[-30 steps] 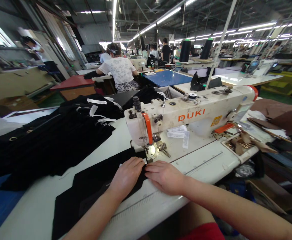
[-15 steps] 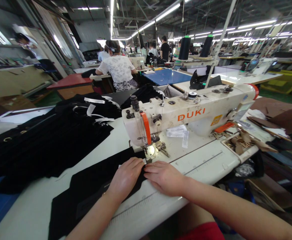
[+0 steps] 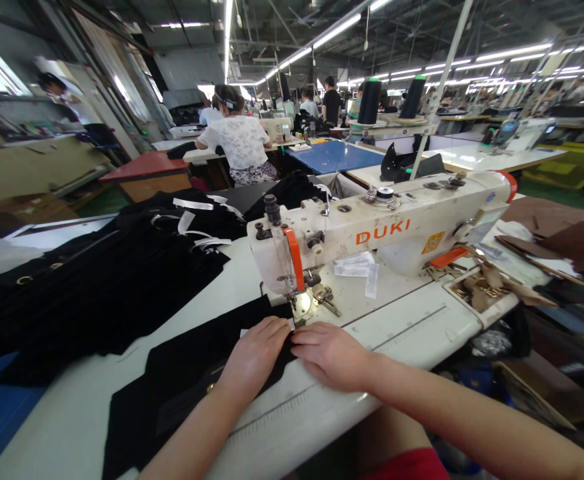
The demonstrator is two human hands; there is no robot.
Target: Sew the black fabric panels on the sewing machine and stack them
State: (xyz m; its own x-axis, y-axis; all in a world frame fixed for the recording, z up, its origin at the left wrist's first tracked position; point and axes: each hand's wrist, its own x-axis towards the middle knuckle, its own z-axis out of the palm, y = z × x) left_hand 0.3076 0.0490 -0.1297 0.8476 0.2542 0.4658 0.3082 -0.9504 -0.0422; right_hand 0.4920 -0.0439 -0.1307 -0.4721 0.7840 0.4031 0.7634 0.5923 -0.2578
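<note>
A black fabric piece [image 3: 192, 357] lies flat on the sewing machine bed, its far edge close to the presser foot. My left hand [image 3: 259, 350] rests on it with fingers bent and together, pressing it down near the needle area. A small white label [image 3: 292, 325] shows partly at those fingertips. Beside it, my right hand [image 3: 329, 357] grips the fabric's right edge, thumb tucked under and out of sight. Both hands sit just in front of the lit needle area of the white sewing machine [image 3: 382, 227]. A brass-coloured ring [image 3: 211, 387] shows beside my left wrist.
A heap of black fabric pieces [image 3: 97, 287] with white strips covers the left side. White printed labels [image 3: 357, 265] lie under the machine arm. At right, a recessed tray [image 3: 472, 310] holds scraps and metal parts. A co-worker [image 3: 239, 137] sits ahead, facing away.
The whole view has shifted slightly. My hands and the black fabric stay in nearly the same place before the needle.
</note>
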